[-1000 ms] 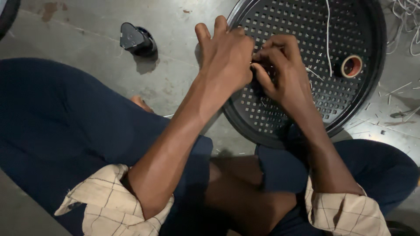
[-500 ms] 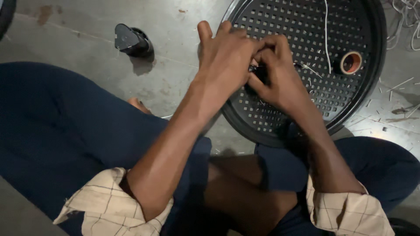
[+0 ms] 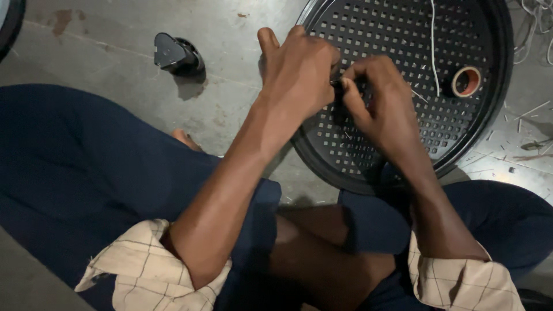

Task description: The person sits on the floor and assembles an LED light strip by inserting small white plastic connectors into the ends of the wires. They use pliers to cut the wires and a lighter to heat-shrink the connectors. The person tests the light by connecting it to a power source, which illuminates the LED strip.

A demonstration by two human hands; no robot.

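My left hand (image 3: pixel 299 72) and my right hand (image 3: pixel 380 98) meet fingertip to fingertip over a round black perforated tray (image 3: pixel 495 115) on the floor. Both pinch a small dark part (image 3: pixel 337 83) between them; most of it is hidden by the fingers, so I cannot tell what it is. A thin white wire (image 3: pixel 433 46) runs down across the tray. A small roll of tape (image 3: pixel 465 81) with an orange core lies on the tray's right side.
A small black cone-shaped piece (image 3: pixel 175 55) lies on the grey concrete floor (image 3: pixel 115 34) at upper left. Loose white wires (image 3: pixel 536 29) and wire scraps (image 3: pixel 527 132) lie right of the tray. My dark-blue-clad legs (image 3: pixel 86 173) fill the foreground.
Both hands stay together on the small part, with only slight finger shifts. The view has drifted a little.
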